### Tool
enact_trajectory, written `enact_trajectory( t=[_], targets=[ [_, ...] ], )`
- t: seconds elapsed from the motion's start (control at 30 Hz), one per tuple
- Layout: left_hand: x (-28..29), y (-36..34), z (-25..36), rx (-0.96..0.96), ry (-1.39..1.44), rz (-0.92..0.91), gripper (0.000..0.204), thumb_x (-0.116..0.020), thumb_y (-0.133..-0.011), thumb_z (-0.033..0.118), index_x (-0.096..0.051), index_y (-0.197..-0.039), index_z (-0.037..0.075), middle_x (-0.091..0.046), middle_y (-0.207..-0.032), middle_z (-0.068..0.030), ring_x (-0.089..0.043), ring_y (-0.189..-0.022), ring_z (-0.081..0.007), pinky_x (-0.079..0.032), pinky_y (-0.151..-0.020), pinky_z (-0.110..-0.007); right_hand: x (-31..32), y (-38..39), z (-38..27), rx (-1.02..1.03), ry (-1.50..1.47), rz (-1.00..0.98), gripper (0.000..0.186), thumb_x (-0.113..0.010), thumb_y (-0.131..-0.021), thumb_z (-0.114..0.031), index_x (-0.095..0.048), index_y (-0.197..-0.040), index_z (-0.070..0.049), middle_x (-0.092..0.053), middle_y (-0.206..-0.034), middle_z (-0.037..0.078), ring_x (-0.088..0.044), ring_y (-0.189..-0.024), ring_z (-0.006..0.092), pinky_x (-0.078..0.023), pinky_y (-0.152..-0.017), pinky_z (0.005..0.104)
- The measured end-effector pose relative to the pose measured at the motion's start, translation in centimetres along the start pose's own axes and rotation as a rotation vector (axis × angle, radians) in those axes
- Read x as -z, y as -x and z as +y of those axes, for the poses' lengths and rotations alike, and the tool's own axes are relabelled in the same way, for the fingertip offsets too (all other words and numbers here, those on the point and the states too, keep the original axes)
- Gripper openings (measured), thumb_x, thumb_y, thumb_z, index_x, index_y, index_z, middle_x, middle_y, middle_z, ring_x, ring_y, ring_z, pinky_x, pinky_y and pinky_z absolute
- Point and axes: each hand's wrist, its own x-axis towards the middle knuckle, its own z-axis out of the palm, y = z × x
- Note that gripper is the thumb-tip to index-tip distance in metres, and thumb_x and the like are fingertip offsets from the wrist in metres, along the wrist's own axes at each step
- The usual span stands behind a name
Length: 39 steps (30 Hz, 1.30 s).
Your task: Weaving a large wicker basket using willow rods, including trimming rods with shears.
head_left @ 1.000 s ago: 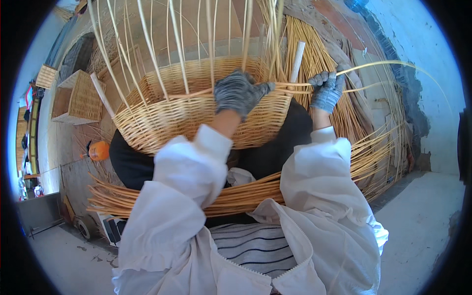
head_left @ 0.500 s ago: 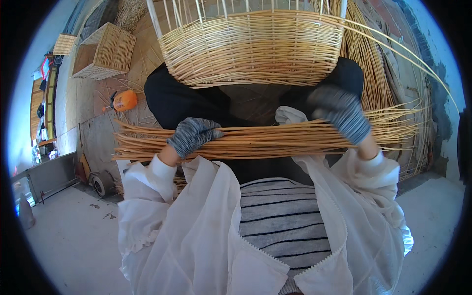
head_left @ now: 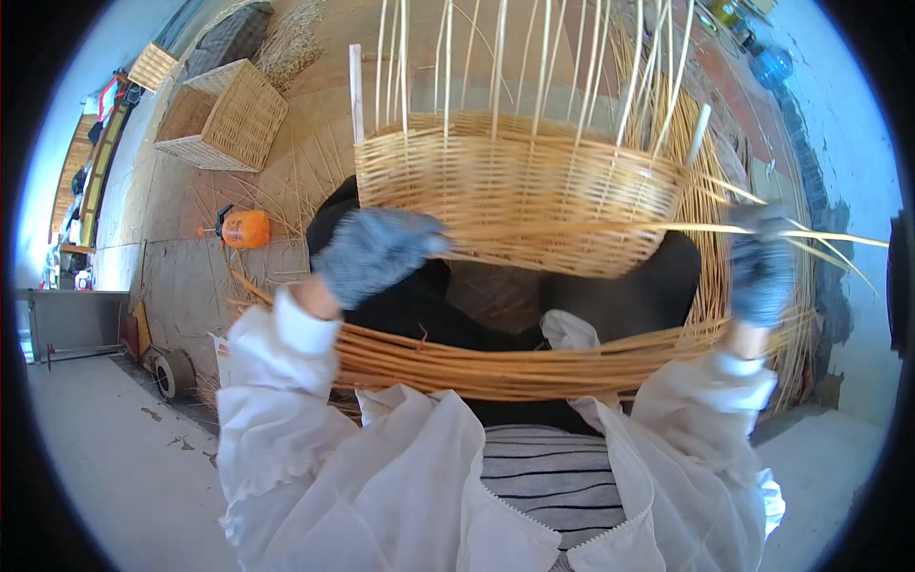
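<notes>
Both my hands wear grey mottled knit gloves. My left hand (head_left: 381,255) closes on one end of a few thin wicker rods (head_left: 581,230), held level across the front of a half-woven wicker basket (head_left: 515,186). Farther along the same rods, at the basket's right, is my right hand (head_left: 762,272), closed round them and blurred by motion; their tips stick out past it. Pale upright stakes (head_left: 498,71) rise from the basket, which rests between my dark-trousered knees. A bundle of brown wicker rods (head_left: 515,370) lies across my lap, nearer than both hands.
Left on the floor stand an orange spray bottle (head_left: 246,229) and a finished woven basket (head_left: 233,119) on its side. A long heap of rods (head_left: 679,114) lies behind the basket at the right. A blue water jug (head_left: 772,65) is by the right wall.
Both hands have moved up and away from the lap bundle, drawing a few rods off it to the basket's front. The basket, bundle and floor things appear lower in view.
</notes>
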Motion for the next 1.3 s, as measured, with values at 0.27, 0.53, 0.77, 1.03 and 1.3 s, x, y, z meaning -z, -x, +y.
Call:
enact_trajectory(
  t=[0.27,0.53,0.77,1.03,1.3],
  targets=[
    [-5.3,-6.5,-9.8,0.507,-0.602,0.296,0.054,-0.071,-0.072,0.047,-0.062,-0.108,0.007,-0.062,-0.107,-0.0111,-0.058,-0.100,-0.0288,-0.046,-0.085,-0.040,-3.1,-4.6,14.2,-0.315,-0.299,-0.170,0.024,-0.058,-0.091,-0.023,-0.058,-0.097,0.001,-0.064,-0.097,0.022,-0.066,-0.087,0.0307,-0.058,-0.077,0.0395],
    [-7.3,-5.3,-11.8,0.367,-0.569,0.424,0.055,-0.070,-0.075,0.042,-0.059,-0.116,0.008,-0.059,-0.119,-0.0109,-0.054,-0.106,-0.0317,-0.039,-0.095,-0.041,-3.2,-5.0,20.8,-0.526,-0.418,-0.317,0.020,-0.057,-0.092,-0.017,-0.057,-0.096,0.003,-0.063,-0.096,0.024,-0.066,-0.084,0.0366,-0.059,-0.072,0.0429],
    [-4.5,-11.9,-4.8,0.435,-0.582,0.324,0.042,-0.061,-0.082,0.043,-0.063,-0.110,0.011,-0.064,-0.110,-0.0110,-0.058,-0.102,-0.0300,-0.039,-0.094,-0.044,-3.6,-6.4,22.8,-0.615,-0.396,-0.234,0.021,-0.059,-0.090,-0.018,-0.057,-0.096,0.002,-0.064,-0.092,0.023,-0.066,-0.079,0.0387,-0.058,-0.072,0.0481],
    [-7.8,-12.6,-7.1,0.589,-0.124,-0.024,0.045,-0.057,-0.079,0.058,-0.067,-0.092,0.016,-0.069,-0.092,-0.0106,-0.063,-0.091,-0.0290,-0.035,-0.091,-0.047,-2.9,-8.0,15.8,-0.299,-0.109,-0.253,0.019,-0.067,-0.083,-0.011,-0.061,-0.097,-0.001,-0.062,-0.095,0.013,-0.063,-0.083,0.0264,-0.054,-0.081,0.0372],
    [-9.3,-14.0,-6.1,0.805,-0.366,0.183,0.053,-0.040,-0.087,0.059,-0.068,-0.089,0.013,-0.068,-0.078,-0.0113,-0.064,-0.081,-0.0306,-0.034,-0.093,-0.047,-21.0,-18.0,13.6,0.193,0.722,-0.395,0.075,-0.064,-0.077,-0.002,-0.029,-0.142,-0.008,-0.040,-0.139,0.015,-0.055,-0.112,0.0267,-0.046,-0.093,0.0314]
  ],
)
